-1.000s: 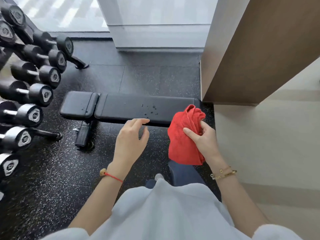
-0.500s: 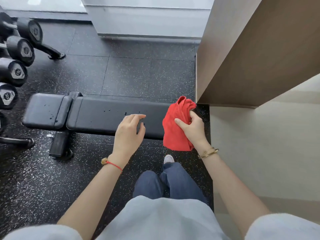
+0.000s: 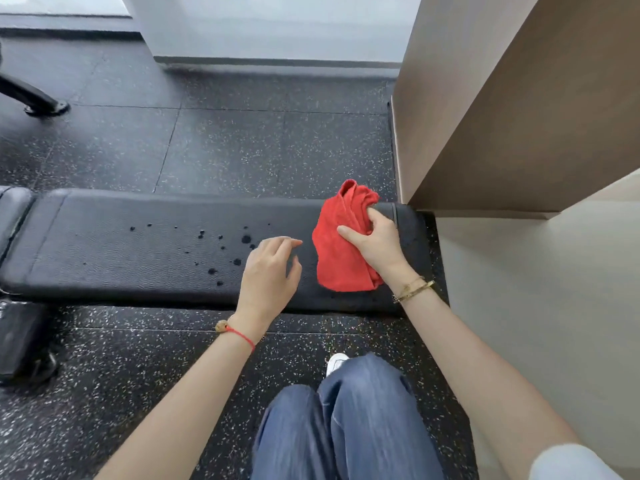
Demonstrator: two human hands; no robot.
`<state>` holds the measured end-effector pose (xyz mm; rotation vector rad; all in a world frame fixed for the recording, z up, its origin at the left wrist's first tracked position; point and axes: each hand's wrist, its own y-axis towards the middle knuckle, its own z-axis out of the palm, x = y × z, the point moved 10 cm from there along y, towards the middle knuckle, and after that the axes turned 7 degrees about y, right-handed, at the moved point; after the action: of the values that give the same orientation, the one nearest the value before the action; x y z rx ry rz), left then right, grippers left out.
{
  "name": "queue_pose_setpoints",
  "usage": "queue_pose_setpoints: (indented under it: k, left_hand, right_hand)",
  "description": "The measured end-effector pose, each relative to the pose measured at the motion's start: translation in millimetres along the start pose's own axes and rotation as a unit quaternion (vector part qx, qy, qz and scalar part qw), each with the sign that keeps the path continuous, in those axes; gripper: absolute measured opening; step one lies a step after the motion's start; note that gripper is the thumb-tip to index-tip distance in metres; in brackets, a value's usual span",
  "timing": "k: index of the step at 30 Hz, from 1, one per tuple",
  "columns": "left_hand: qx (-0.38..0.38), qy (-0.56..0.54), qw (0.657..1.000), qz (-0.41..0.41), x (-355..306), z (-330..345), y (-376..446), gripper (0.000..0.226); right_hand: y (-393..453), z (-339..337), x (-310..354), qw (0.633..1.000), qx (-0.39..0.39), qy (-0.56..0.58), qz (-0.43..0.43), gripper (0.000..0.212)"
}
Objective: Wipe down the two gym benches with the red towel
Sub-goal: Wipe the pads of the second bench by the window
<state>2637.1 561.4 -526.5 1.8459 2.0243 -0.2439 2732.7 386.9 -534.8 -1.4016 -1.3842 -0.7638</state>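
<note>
- Red towel (image 3: 341, 244) sits bunched in the right hand (image 3: 377, 242), right of centre frame, its lower half draped on the bench pad. The fingers curl into the folds near the top of the wad and the thumb lies across its front. I judge it is gathered like this to make a thick pad for wiping.
- The left hand (image 3: 268, 271) hovers just left of the towel with nothing in it, fingers loosely bent and fingertips reaching toward the cloth. I cannot tell if it touches the pad. It looks ready to steady the body or help spread the cloth.
- The towel's long axis runs roughly from upper frame to lower frame, across the bench's width. A twisted peak points to the far edge and the looser hem lies toward the near edge.
- The gym bench (image 3: 138, 244) runs left to right across the middle of the frame. Its right end stops near the tan cabinet (image 3: 519, 116) at upper right.
- Dark water droplets (image 3: 221, 247) speckle the pad left of the left hand, so starting at the right end suggests a sweep leftward through them, to my eye.
- Only this one bench shows fully. A second pad section (image 3: 14, 209) peeks in at the left edge, above the speckled rubber floor (image 3: 242, 150).
</note>
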Motion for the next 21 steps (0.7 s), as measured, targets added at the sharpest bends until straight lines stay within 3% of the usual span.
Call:
queue_pose_setpoints:
  k: [3, 5, 8, 11, 12, 14, 17, 21]
  left_hand:
    - [-0.019, 0.004, 0.999, 0.026, 14, 45, 1, 0.029]
    - [-0.043, 0.01, 0.998, 0.045, 19, 65, 0, 0.026]
    - [-0.084, 0.03, 0.993, 0.081, 22, 82, -4, 0.024]
    - [-0.12, 0.028, 0.989, 0.086, 27, 83, -5, 0.023]
    - [-0.127, 0.023, 0.988, 0.088, 28, 83, -6, 0.024]
    - [-0.13, 0.021, 0.987, 0.093, 28, 81, -7, 0.025]
    - [-0.121, 0.024, 0.988, 0.089, 27, 82, -7, 0.026]
    - [-0.125, 0.026, 0.988, 0.09, 28, 83, -8, 0.026]
  right_hand:
    - [8, 4, -44, 0.999, -0.019, -0.047, -0.011, 0.028]
    - [6, -5, -66, 0.989, -0.058, -0.136, -0.024, 0.03]
    - [-2, -26, -81, 0.955, -0.146, -0.254, -0.042, 0.048]
    - [-20, -31, -56, 0.916, -0.221, -0.282, -0.18, 0.055]
    - [-23, -23, -46, 0.903, -0.215, -0.296, -0.227, 0.052]
    - [-16, 9, -42, 0.901, -0.117, -0.338, -0.247, 0.05]
    - [-4, 57, -73, 0.898, 0.039, -0.412, -0.153, 0.055]
    - [-28, 70, -86, 0.874, 0.014, -0.451, -0.18, 0.055]
